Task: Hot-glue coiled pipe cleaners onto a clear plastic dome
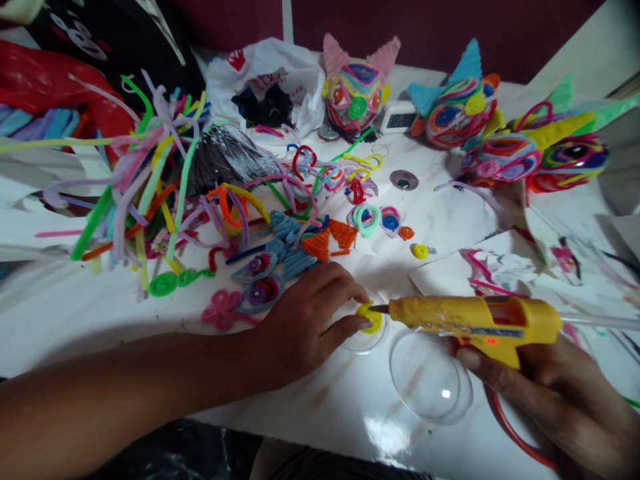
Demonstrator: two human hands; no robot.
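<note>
My left hand (pixel 313 319) rests on the white table, its fingers pinching a small yellow pipe-cleaner coil (pixel 371 317) that sits on a clear plastic half-dome (pixel 365 337). My right hand (pixel 555 393) grips a yellow hot glue gun (pixel 480 321). Its nozzle tip touches the yellow coil from the right. A second, larger clear plastic half-dome (pixel 430 377) lies on the table just below the gun.
A heap of coloured pipe cleaners (pixel 150 187) fills the left. Coiled pieces and orange triangles (pixel 325 240) lie behind my left hand. Several finished pipe-cleaner creatures (pixel 357 90) stand at the back beside a white plastic bag (pixel 265 83). Paper sheets (pixel 500 273) lie at right.
</note>
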